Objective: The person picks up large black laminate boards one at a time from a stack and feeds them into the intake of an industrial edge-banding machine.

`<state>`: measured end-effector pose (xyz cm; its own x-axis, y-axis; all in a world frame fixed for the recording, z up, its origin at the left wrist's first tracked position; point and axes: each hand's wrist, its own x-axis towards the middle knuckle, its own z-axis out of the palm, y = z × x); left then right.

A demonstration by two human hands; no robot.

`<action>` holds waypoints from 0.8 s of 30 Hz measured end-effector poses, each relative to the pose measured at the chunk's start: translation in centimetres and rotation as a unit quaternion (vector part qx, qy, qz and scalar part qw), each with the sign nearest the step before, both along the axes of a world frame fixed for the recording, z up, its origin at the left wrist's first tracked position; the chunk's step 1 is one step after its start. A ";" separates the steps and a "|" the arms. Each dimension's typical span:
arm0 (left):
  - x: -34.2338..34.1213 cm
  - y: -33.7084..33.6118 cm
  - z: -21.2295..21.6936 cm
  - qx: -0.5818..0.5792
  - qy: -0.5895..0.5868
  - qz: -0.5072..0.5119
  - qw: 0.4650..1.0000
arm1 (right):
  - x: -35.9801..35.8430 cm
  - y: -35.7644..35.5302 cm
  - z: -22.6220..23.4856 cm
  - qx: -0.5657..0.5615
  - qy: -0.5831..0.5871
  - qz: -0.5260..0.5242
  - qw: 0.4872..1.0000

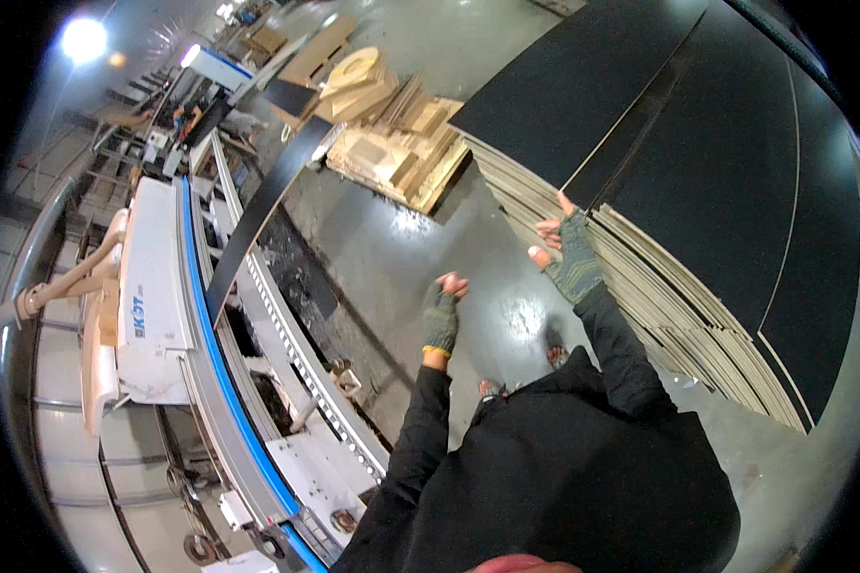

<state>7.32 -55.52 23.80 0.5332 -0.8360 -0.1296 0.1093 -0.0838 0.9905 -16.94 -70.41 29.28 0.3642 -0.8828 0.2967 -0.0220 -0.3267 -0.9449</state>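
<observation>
My right hand (569,253), in a grey-green fingerless glove, reaches to the near edge of a stack of black-faced panels (736,181). Its fingers are spread and hold nothing; the index fingertip is at the edge of the top panels, and I cannot tell whether it touches. My left hand (441,315), gloved alike with a yellow cuff, hangs over the grey floor between the stack and a long machine. Its bare fingertips are curled in, with nothing visible in them. A long narrow black panel (268,196) lies across the machine's near side, apart from both hands.
The long white machine (153,286) with a blue stripe runs along my left, beside a rail of small rollers (296,349). Ahead stands a pallet of wooden boards (392,153). A person (189,115) is at the machine's far end. A dark cable (784,43) crosses the upper right.
</observation>
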 end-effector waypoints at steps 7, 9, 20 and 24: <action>-0.1 -17.9 3.5 -0.041 0.088 -0.058 0.994 | -0.4 0.4 -0.7 0.015 -0.047 -0.042 0.998; 1.8 -21.9 4.1 -0.027 -0.066 -0.022 0.997 | -0.2 0.0 -0.7 0.034 -0.065 -0.041 0.996; 5.2 -32.3 8.1 0.072 -0.497 -0.082 0.861 | 2.5 -2.1 -4.1 0.084 -0.173 -0.023 0.981; 6.4 -31.6 8.3 0.096 -0.518 -0.054 0.848 | 1.9 -1.7 -2.7 0.116 -0.167 0.035 0.979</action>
